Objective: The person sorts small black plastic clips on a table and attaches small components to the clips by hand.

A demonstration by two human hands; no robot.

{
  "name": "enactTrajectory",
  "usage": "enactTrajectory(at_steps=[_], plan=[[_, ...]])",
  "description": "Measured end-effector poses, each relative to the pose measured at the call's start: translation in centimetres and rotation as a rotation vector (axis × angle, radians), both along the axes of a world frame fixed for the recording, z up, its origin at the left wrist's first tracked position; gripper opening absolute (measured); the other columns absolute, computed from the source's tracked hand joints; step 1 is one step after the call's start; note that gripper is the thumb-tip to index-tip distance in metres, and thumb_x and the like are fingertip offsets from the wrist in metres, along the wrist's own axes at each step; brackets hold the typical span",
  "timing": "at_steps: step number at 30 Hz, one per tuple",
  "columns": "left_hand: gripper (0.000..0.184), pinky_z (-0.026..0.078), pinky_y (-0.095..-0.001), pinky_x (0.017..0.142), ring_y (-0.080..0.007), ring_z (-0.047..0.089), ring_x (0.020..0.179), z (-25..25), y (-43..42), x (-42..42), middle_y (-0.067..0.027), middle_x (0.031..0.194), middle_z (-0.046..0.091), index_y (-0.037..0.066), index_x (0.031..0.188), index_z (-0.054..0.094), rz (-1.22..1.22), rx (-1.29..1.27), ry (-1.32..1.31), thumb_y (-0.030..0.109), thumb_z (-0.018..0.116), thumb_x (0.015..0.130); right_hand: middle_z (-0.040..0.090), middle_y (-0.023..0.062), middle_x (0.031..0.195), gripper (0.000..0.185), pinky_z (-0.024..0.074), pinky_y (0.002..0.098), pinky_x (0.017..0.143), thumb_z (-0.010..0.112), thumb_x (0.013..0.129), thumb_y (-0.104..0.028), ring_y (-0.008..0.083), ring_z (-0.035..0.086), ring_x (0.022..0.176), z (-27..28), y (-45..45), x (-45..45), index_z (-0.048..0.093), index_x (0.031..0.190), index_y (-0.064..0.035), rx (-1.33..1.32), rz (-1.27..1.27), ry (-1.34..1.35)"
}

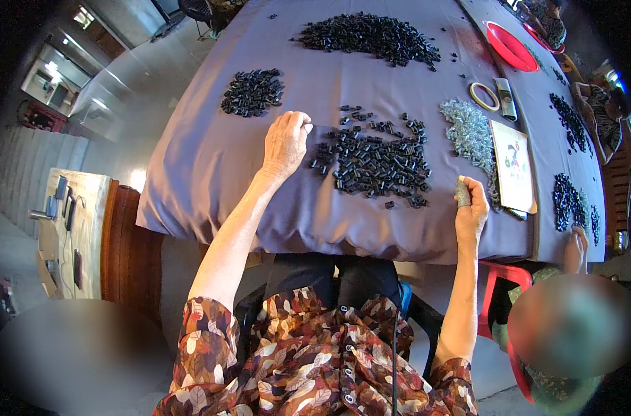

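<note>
My left hand (286, 144) is closed above the grey cloth, left of a spread of small black parts (381, 163); whatever its fingers pinch is too small to name. A smaller pile of black parts (252, 93) lies just beyond it to the left. My right hand (472, 204) is closed at the right of the spread, near the front edge, with a grey cover on one finger; what it may hold cannot be made out. Clear small pieces (469, 130) are heaped beyond it, beside a booklet (513, 163).
A large black pile (371, 38) lies at the back of the cloth-covered table (191, 159). A tape roll (484, 96) and a red basin (511, 46) are at the right. A co-worker's hand (576, 248) is near more black parts (564, 201); other people sit beyond.
</note>
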State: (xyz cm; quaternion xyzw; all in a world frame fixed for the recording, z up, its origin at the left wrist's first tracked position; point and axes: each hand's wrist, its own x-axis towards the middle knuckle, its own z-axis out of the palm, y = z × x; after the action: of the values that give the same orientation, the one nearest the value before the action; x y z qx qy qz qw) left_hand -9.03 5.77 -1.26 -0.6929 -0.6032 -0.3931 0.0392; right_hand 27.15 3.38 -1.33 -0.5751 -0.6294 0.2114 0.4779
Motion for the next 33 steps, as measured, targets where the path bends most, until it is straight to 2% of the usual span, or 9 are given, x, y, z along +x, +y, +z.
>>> enactTrajectory(at_steps=[4,7,14,22,28,33], plan=[[0.003,0.042,-0.0386,0.069,-0.0272,0.053,0.078,0.3,-0.1,0.0,-0.0076,0.080,0.053,0.008,0.081,0.054,-0.004,-0.021,0.018,0.011,0.053,0.081,0.056,-0.0019,0.084,0.015,0.0426,0.0200,0.067,0.052,0.082,0.002,0.0056,0.050,0.073,0.1,0.0,-0.1,0.058,0.095,-0.0027,-0.008,0.017,0.025],[0.004,0.042,-0.0375,0.069,-0.0271,0.053,0.079,0.3,-0.2,0.0,-0.0078,0.080,0.053,0.007,0.082,0.054,-0.004,-0.029,0.025,0.010,0.052,0.081,0.059,0.0026,0.080,0.018,0.0438,0.0232,0.070,0.054,0.078,0.006,0.0091,0.053,0.073,0.4,-0.1,-0.5,0.057,0.093,-0.0026,0.035,0.007,0.010],[0.004,0.043,-0.0369,0.069,-0.0268,0.054,0.079,0.2,-0.2,0.0,-0.0077,0.080,0.053,0.007,0.083,0.055,-0.002,-0.026,0.031,0.010,0.052,0.082,0.058,0.0018,0.081,0.022,0.0439,0.0228,0.070,0.052,0.075,0.010,0.0093,0.053,0.073,0.9,-0.2,-0.7,0.057,0.093,-0.0014,-0.006,0.017,0.013],[0.001,0.041,-0.0386,0.066,-0.0259,0.052,0.075,-0.1,0.0,-0.1,-0.0059,0.077,0.051,0.009,0.077,0.056,-0.037,0.003,0.030,0.011,0.056,0.077,0.059,0.0025,0.083,0.025,0.0436,0.0222,0.073,0.050,0.074,0.012,0.0094,0.054,0.075,0.7,-0.1,-0.5,0.058,0.094,-0.0013,0.017,0.051,0.026],[0.006,0.041,-0.0377,0.066,-0.0243,0.052,0.075,0.3,-0.3,0.1,-0.0045,0.077,0.051,0.010,0.076,0.057,-0.050,-0.025,0.015,0.014,0.061,0.074,0.061,0.0034,0.084,0.020,0.0435,0.0232,0.075,0.050,0.076,0.009,0.0101,0.055,0.079,1.1,-0.3,-0.7,0.058,0.092,-0.0014,0.030,0.009,-0.025],[0.007,0.042,-0.0350,0.066,-0.0235,0.053,0.074,0.6,-0.5,0.2,-0.0046,0.076,0.052,0.008,0.077,0.057,-0.033,-0.010,0.040,0.012,0.062,0.075,0.061,0.0035,0.080,0.015,0.0434,0.0235,0.072,0.051,0.079,0.003,0.0098,0.054,0.076,0.9,-0.2,-0.5,0.058,0.092,-0.0021,-0.015,-0.014,-0.032]])
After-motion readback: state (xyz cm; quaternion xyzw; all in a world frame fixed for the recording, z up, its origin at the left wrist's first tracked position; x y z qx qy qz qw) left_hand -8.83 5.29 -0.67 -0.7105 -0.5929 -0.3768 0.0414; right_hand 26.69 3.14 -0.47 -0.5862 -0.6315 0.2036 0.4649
